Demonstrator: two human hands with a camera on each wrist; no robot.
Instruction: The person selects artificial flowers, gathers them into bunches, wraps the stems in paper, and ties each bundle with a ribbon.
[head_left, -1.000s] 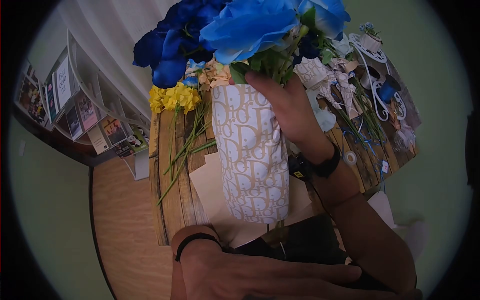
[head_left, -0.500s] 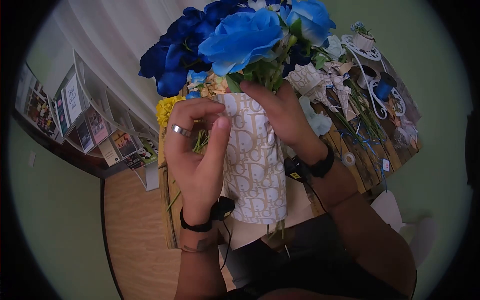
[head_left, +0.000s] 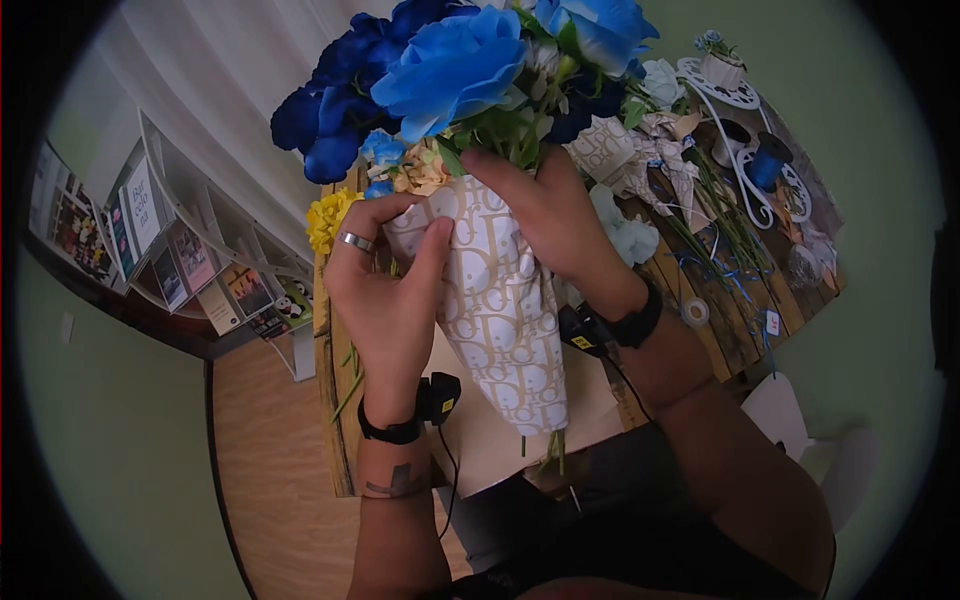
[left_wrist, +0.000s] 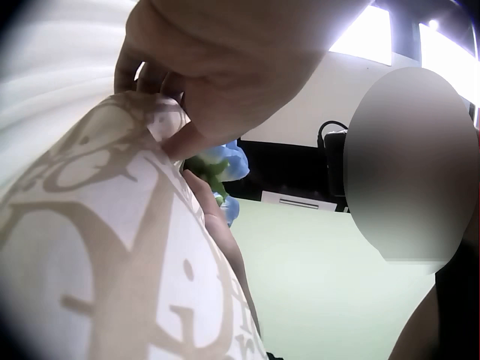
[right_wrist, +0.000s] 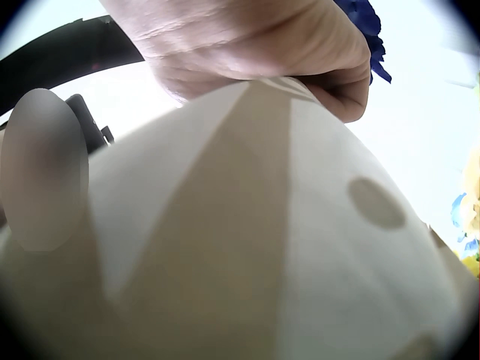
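In the head view the right hand [head_left: 560, 220] grips the neck of a bouquet of blue flowers [head_left: 455, 75], its thumb over the top of the patterned wrapping paper [head_left: 500, 310]. The left hand [head_left: 385, 290] pinches the paper's upper left edge between thumb and fingers. Green stem ends [head_left: 555, 455] stick out below the wrap. The left wrist view shows the left hand [left_wrist: 225, 67] bent over the paper [left_wrist: 112, 247]. In the right wrist view the right hand [right_wrist: 262, 45] curls at the top of the paper [right_wrist: 225, 225]; its fingertips are partly hidden.
A wooden table [head_left: 725, 345] holds brown paper [head_left: 480, 450], yellow flowers [head_left: 328, 218], a tape roll [head_left: 695, 312], a blue ribbon spool [head_left: 768, 160] and a smaller wrapped bunch [head_left: 665, 170]. A magazine rack [head_left: 175, 240] stands at the left, a white chair [head_left: 775, 415] at the lower right.
The left hand has come up from the lower front to the wrap's upper left edge and taken hold of it. The paper now narrows toward the bottom. The right hand keeps its grip.
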